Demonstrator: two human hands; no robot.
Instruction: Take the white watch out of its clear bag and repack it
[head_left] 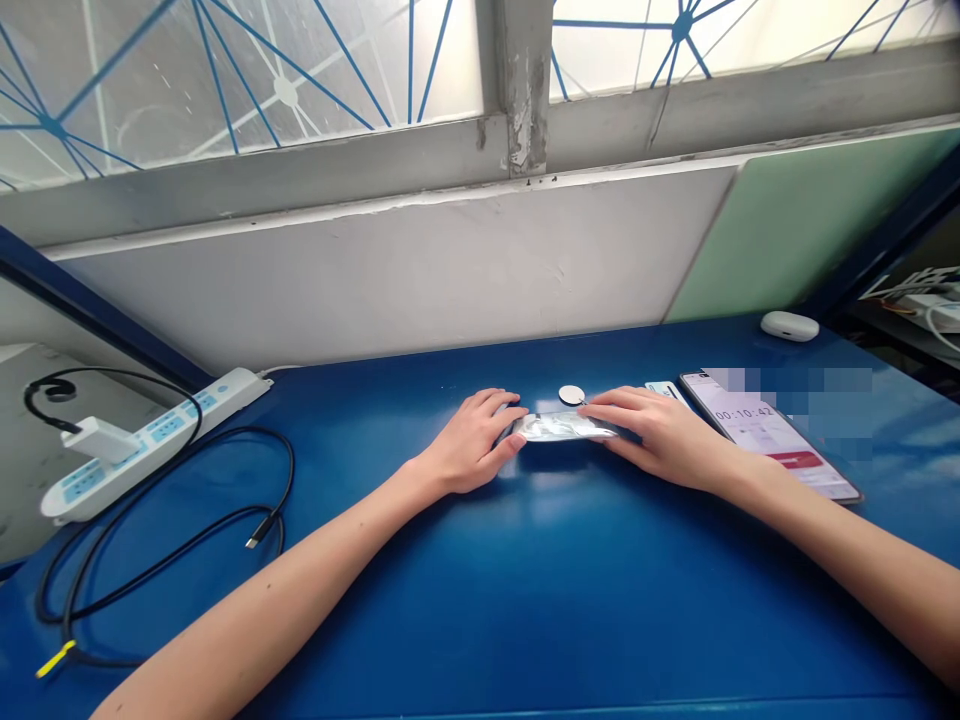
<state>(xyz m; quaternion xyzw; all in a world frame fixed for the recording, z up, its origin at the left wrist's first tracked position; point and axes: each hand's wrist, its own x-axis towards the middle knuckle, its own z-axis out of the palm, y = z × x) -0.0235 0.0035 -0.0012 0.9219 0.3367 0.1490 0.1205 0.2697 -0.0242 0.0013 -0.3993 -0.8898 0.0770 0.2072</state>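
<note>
A shiny, silvery flat packet (564, 428) lies low over the blue tabletop, between my two hands. My left hand (476, 440) has its thumb and fingers closed at the packet's left end. At the right end my right hand (656, 435) grips it, thumb on the near edge and fingers along the far edge. Just behind the packet sits a small round white disc (571, 395) with a dark rim. Part of a white and light-blue card-like item (667, 391) shows behind my right hand, its lower part hidden.
A phone (772, 435) showing a timer lies beside my right forearm. Farther back is a white rounded case (790, 326). On the left are a white power strip (169, 435) with a plugged charger (105, 440) and a looped black cable (289, 465). A white wall panel (420, 270) bounds the table's back.
</note>
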